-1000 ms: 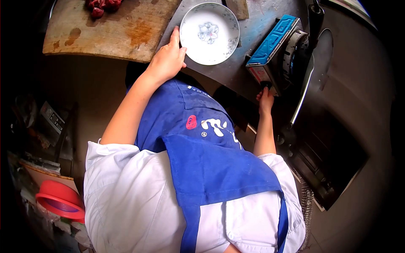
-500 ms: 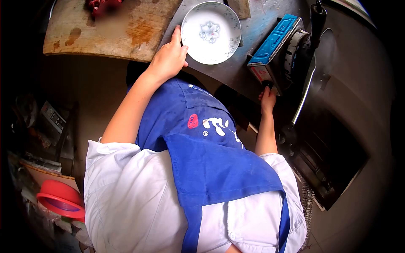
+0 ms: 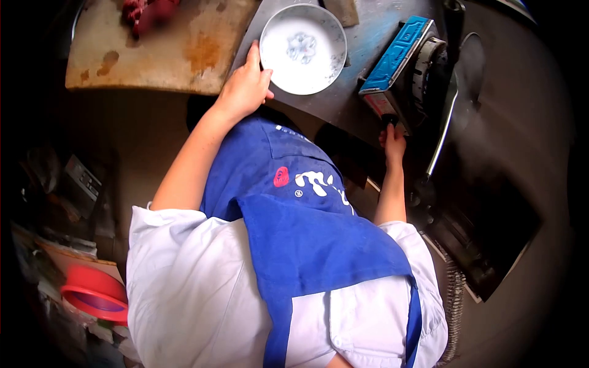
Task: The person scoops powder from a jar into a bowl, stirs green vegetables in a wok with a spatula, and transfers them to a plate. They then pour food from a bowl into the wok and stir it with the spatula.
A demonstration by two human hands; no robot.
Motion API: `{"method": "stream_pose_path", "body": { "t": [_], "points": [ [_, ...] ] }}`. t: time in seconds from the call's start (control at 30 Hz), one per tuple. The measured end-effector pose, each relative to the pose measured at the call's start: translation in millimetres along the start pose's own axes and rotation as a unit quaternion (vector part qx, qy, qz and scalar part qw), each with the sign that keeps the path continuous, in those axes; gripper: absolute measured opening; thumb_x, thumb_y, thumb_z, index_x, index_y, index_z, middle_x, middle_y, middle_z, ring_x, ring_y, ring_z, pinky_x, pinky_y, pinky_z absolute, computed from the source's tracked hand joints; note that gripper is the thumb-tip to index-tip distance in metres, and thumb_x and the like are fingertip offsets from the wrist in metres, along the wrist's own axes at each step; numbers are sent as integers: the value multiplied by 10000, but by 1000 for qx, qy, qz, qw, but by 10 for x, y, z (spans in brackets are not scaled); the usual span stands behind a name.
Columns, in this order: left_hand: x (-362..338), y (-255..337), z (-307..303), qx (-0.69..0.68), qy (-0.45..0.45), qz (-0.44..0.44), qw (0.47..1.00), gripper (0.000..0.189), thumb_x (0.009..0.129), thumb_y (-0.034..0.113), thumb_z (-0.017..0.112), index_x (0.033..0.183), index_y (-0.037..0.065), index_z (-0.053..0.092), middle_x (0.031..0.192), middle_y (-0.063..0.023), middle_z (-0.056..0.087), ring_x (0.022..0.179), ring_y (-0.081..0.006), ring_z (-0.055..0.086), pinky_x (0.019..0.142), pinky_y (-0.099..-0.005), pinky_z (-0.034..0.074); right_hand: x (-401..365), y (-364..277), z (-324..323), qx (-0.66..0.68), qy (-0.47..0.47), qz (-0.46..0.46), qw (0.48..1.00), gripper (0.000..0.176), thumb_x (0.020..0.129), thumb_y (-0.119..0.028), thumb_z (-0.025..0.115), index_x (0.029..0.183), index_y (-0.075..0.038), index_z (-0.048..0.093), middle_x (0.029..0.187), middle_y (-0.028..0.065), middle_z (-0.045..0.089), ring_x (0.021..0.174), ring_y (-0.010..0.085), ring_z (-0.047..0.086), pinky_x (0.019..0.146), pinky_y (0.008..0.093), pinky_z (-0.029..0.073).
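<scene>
The left hand (image 3: 244, 86) rests on the edge of the dark counter (image 3: 343, 104), fingers together and loosely curled, thumb lying up along the near-left rim of the one white plate (image 3: 319, 67). It touches the plate but does not grip it. The plate lies just ahead and to the right of that hand, and it is bare apart from a faint blue flower print.

The right hand (image 3: 393, 140) is lower and well apart. Its fingertips are gathered on the single black knob (image 3: 388, 120) at the near end of the one portable gas stove (image 3: 396, 52). The stove's long blue casing runs away from that hand, up and to the right.

One wooden chopping board (image 3: 165, 49) sits left of the plate, with raw meat (image 3: 144, 9) at its far edge. One red basin (image 3: 92, 294) sits low on the left.
</scene>
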State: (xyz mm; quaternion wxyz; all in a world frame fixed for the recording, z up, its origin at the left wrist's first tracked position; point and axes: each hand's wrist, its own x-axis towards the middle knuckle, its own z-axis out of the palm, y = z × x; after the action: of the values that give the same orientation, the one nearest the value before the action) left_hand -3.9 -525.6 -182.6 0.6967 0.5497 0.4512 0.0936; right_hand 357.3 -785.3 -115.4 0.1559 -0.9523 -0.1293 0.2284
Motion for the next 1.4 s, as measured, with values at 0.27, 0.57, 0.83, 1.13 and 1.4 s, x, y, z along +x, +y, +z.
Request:
{"method": "stream_pose_path", "body": {
  "t": [0.27,0.57,0.83,1.13,1.4],
  "points": [
    [267,-204,107,-72,48,30,996,581,910,10,459,1444,29,230,1039,-209,667,682,-239,710,551,-325,586,-852,-725,-1219,658,-220,100,713,702,1007,-572,373,1380,20,436,824,50,536,708,166,526,645,275,489],
    [238,-94,-62,-120,-39,-50,991,470,901,-9,379,1345,14,227,1106,-223,588,683,-248,697,508,-304,606,-859,-1481,-3103,-53,-104,14,993,283,993,-254,494,1138,-34,597,621,-24,468,462,77,443,413,235,391],
    [-266,325,-382,-115,-99,-107,983,527,843,10,387,1365,63,335,1194,-152,565,888,-207,650,623,-319,611,-1378,-2379,-3587,-395,-87,-11,914,148,754,-146,700,722,-2,716,589,51,647,496,139,619,475,279,501],
    [-513,891,-460,-78,-79,-87,990,575,803,16,421,1371,56,347,1202,-151,561,916,-256,675,656,-350,626,-417,-2141,-3093,-255,-55,-109,959,274,859,-213,643,748,35,676,594,74,629,462,157,569,474,324,463],
    [-460,1000,-292,-90,-46,-34,994,504,906,90,397,1398,10,323,1210,-202,570,883,-288,692,634,-356,624,-692,-2200,-2916,-251,-19,-185,950,287,865,-167,609,658,32,609,549,60,586,432,125,535,397,277,416]
  ]
}}
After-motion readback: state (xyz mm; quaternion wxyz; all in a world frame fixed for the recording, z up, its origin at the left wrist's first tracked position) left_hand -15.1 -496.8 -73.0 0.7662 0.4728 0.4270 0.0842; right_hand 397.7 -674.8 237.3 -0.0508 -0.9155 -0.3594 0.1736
